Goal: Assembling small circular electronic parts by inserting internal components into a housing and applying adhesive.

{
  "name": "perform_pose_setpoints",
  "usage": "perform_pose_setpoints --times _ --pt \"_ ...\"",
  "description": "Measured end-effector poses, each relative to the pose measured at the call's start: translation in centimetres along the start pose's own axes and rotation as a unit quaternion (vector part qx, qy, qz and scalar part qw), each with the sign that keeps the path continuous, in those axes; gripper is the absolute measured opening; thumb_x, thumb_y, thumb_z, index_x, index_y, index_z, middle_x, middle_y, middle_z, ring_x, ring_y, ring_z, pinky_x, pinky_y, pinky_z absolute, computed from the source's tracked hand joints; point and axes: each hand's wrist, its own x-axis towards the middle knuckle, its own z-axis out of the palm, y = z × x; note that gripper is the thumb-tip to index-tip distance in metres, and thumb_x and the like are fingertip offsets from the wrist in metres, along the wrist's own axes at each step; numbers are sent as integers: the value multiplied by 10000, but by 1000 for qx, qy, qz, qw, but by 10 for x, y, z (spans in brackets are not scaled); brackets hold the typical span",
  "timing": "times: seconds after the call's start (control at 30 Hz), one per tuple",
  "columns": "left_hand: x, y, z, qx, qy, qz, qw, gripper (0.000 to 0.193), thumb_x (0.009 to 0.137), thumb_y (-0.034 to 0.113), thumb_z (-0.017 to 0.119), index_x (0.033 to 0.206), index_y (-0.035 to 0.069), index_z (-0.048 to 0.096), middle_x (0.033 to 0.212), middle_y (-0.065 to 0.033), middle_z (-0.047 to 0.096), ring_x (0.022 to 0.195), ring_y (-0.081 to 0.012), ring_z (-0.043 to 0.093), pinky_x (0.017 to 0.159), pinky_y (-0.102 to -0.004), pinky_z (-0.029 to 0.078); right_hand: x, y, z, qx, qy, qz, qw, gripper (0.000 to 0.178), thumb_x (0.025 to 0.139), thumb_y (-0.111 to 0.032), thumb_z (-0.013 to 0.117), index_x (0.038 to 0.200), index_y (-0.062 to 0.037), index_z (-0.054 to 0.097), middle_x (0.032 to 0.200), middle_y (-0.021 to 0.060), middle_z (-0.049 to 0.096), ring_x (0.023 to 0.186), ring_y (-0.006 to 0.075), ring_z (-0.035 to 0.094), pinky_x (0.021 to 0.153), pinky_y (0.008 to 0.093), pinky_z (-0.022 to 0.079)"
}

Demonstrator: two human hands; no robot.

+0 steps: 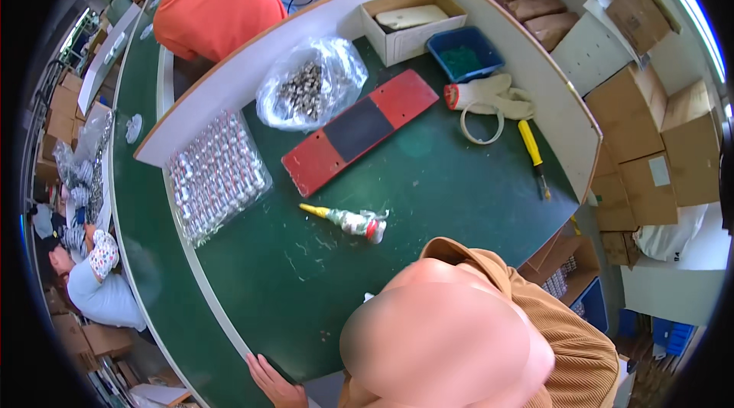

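My left hand (275,383) lies at the near left edge of the green table (252,293), fingers stretched out over the pale edge strip, holding nothing. My right hand is out of view; a brown corduroy sleeve (573,324) shows at the lower right. Mid-table, a squeeze bottle (355,223) with a yellow nozzle lies on its side. Beyond it is a red board (413,98) with a dark middle panel. A clear pack of shiny metal parts (218,175) sits at the left. An open plastic bag (340,75) holds small metal pieces.
Low white partitions (527,37) border the table. Along the back right are a white carton (397,45), a blue bin (466,56), a work glove (497,94), a translucent ring (482,140) and a yellow-handled tool (530,144). A person in orange (222,3) works beyond; cardboard boxes (634,117) stand right.
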Motion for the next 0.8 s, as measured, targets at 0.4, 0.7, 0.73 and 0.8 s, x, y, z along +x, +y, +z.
perform_pose_setpoints --times 0.4,0.7,0.73,0.8 --pt "-22 -35 14 69 59 168 982 782 842 221 628 1544 -76 453 1627 -367 375 1436 -560 431 1215 -598 378 15 41 5 -39 27 43 998 202 971 10 587 1059 26 768 1016 169 735 692 245 638 643 331 541" --pt "-18 -33 11 61 85 131 986 813 823 137 615 1586 -67 422 1658 -331 363 1470 -535 414 1244 -583 350 -23 177 -261 -482 74 411 770 264 938 -143 699 1143 10 764 1048 125 794 864 307 698 854 372 563" --pt "-14 -30 10 54 80 136 986 814 820 126 613 1588 -65 422 1660 -328 362 1474 -531 412 1247 -581 347 -37 186 -316 -551 10 399 733 268 919 -154 684 1124 -3 769 1058 153 796 896 351 706 881 403 564" --pt "-11 -27 7 37 67 150 986 817 813 103 610 1590 -63 422 1665 -321 361 1483 -523 408 1254 -576 341 -66 207 -386 -595 -65 425 679 267 894 -121 638 1096 -29 787 1068 160 798 920 363 714 899 419 569"
